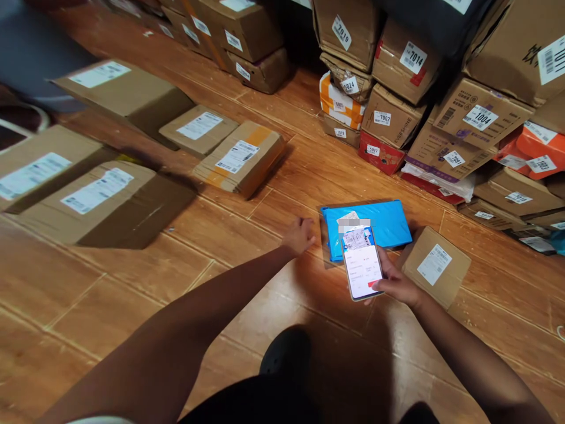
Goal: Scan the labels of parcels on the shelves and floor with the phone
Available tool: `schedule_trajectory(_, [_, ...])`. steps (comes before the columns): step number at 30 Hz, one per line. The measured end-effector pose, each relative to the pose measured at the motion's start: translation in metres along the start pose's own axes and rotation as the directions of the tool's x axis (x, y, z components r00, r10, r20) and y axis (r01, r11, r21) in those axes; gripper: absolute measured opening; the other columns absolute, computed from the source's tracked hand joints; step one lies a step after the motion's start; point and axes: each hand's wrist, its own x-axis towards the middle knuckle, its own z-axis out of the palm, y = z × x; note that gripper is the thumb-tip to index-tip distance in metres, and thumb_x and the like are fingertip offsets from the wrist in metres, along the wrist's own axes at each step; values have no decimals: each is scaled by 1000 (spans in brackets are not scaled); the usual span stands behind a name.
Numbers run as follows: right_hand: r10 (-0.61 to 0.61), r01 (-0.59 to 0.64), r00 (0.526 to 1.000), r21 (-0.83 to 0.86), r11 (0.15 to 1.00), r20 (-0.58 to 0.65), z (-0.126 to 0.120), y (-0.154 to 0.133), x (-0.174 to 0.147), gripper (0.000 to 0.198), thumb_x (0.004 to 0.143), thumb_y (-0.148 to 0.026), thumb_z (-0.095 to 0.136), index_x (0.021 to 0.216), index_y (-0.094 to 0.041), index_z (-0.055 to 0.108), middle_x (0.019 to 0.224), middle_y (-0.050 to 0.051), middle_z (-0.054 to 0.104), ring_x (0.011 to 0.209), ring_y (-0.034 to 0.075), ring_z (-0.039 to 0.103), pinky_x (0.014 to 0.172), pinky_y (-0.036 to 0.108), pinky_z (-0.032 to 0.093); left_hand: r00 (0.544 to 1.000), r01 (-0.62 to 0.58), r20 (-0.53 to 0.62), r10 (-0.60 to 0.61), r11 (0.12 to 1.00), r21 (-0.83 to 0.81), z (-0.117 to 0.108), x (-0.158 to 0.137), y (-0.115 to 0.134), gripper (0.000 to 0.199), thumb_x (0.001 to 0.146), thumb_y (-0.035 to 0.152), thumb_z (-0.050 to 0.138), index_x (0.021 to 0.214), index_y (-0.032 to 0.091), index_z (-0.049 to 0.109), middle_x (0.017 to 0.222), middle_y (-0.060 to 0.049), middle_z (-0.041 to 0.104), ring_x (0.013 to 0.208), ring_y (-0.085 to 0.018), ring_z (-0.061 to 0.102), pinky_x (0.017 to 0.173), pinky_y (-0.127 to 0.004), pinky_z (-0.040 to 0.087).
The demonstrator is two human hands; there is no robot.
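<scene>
Right hand [397, 282] grips a phone [362, 262] by its lower right edge, thumb across the bottom of the screen, screen facing up; the display shows a label image at top and a form with a red button below. The phone hangs over the near edge of a blue parcel [375, 222] lying flat on the wood floor [110, 306] at centre right of the frame; the parcel's white label sits right under the phone's top end. Left hand [299, 235] is loosely curled with nothing in it, knuckles just beside the parcel's left edge; contact cannot be told. Judgement: the label of the blue parcel looks captured on screen, so this item seems mid-scan, entry not yet confirmed. A small box [435, 265] lies just to the right of the right hand, label up, not touched. Four flat boxes [106, 200] lie spread at left and upper left, labels up. A stack of numbered boxes [397, 112] fills the upper right, tags such as 7014, 7002, 1004 readable. Whether the loose boxes on the floor are already handled or waiting cannot be told.
</scene>
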Motion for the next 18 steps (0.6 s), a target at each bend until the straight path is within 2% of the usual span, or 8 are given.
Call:
schedule_trajectory(2, [-5,5,1000,3,1000,8,2,-4,-3,92,74,-29,77,149,-37,24,141,9,54,98,28,70,63,38,62,993,-118,21,117,991,62,-4,13,15,83,68,19,80,146,24,50,151,-15,46,139,-38,44,116,-48,38])
schedule_trajectory(4, [-3,3,1000,-2,1000,0,4,-6,-6,93,75,-32,79,149,-38,23,137,9,57,98,29,70,63,39,63,982,-188,26,186,976,111,-4,29,30,96,64,19,81,152,25,43,159,-16,35,145,-42,34,120,-52,32])
schedule_trajectory(6, [8,-8,1000,-20,1000,-25,6,-8,-9,95,75,-34,82,149,-38,22,136,9,58,100,29,71,65,41,64,976,-216,26,214,966,145,0,42,43,97,66,19,80,154,26,41,162,-16,31,146,-44,32,120,-53,31])
schedule_trajectory(10, [2,-10,994,-77,997,-112,8,-8,-16,98,71,-35,88,145,-40,25,145,11,52,105,31,72,60,36,64,973,-229,36,227,954,191,13,50,54,83,76,17,71,153,28,43,160,-15,33,143,-40,38,119,-47,34])
schedule_trajectory(13, [-11,-2,991,-99,995,-133,8,-7,-20,95,73,-35,88,144,-40,26,142,11,55,100,30,74,56,33,63,978,-209,26,208,953,218,19,43,52,85,75,11,69,154,28,41,159,-15,34,143,-37,39,119,-46,35])
schedule_trajectory(15, [-9,-4,991,-104,995,-130,7,-6,-21,98,71,-34,89,145,-41,26,138,9,58,95,27,74,57,34,64,984,-176,4,180,956,235,19,38,48,90,72,9,69,155,26,38,159,-15,35,143,-37,39,119,-46,35])
schedule_trajectory(18, [3,-16,992,-102,995,-125,6,-3,-19,103,69,-34,91,148,-41,24,132,8,61,91,26,73,57,35,64,993,-100,-43,114,962,253,18,35,42,87,75,11,68,155,22,35,158,-19,36,141,-39,41,117,-49,37])
